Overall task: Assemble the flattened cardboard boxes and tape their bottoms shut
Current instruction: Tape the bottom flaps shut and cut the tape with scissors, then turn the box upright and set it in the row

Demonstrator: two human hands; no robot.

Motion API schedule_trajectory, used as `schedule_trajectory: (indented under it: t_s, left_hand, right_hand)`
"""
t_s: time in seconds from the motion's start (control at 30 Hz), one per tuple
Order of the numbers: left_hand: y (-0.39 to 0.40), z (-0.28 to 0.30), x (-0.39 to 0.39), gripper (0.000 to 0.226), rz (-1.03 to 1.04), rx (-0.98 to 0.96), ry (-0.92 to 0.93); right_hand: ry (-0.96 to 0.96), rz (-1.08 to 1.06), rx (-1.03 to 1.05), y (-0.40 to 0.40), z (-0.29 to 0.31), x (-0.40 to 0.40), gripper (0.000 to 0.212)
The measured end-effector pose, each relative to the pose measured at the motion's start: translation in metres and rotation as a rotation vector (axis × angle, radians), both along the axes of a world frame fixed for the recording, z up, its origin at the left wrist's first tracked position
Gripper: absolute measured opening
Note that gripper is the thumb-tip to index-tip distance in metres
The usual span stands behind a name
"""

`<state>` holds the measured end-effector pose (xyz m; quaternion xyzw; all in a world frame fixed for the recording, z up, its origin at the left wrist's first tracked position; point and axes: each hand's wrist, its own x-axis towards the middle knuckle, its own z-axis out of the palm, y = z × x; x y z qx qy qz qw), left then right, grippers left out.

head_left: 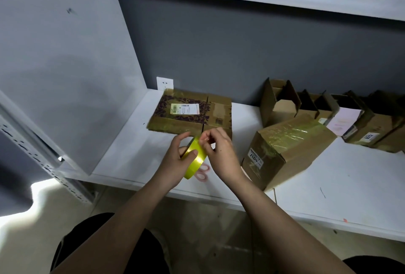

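Forearms: both come up from the bottom edge and meet above the front part of the table (328,175).
Left hand: the left hand (175,159) grasps the roll of yellow-green tape (195,157), thumb across the outer band and fingers behind it; the roll stands on its edge.
Right hand: the right hand (219,151) pinches at the top of the roll, at about 12 o'clock on it. I judge it is lifting the free end of the tape, but the end itself is too thin and clear to see.
Key relation: the box to be taped (192,112) lies just beyond the hands, toward 12 o'clock, with its closed flaps up. Its centre seam runs from 12 to 6 o'clock and stops almost at the fingertips, so the tape should be pulled away from the body along this seam. The right hand is a little nearer to the seam.
Other boxes: a taped box (287,151) lies on its side at 3 o'clock; more open boxes (282,103) stand at 2 o'clock along the wall.
Hidden: pink scissors (202,174) lie under the hands, mostly covered. The near edge of the box is behind the fingers. The label on it is too small to read.
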<state>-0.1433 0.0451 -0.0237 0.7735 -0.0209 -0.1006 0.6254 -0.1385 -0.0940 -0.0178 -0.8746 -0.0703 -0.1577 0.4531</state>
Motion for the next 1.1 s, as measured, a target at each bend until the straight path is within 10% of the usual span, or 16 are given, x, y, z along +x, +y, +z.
schedule_trajectory:
  t_s: [0.5,0.87,1.1]
  left_hand:
    - [0.023,-0.002,0.002,0.048,0.058,-0.041,-0.044]
    - [0.054,-0.076,0.04,0.047,0.023,1.229,-0.264]
    - [0.059,-0.111,0.057,0.052,0.113,1.257,-0.214]
  right_hand:
    - [0.158,-0.152,0.499,0.001,-0.025,0.015,0.017]
    - [0.455,-0.037,0.308,0.017,-0.052,0.019,0.021]
    - [0.458,0.015,0.236,-0.005,-0.057,0.013,0.017]
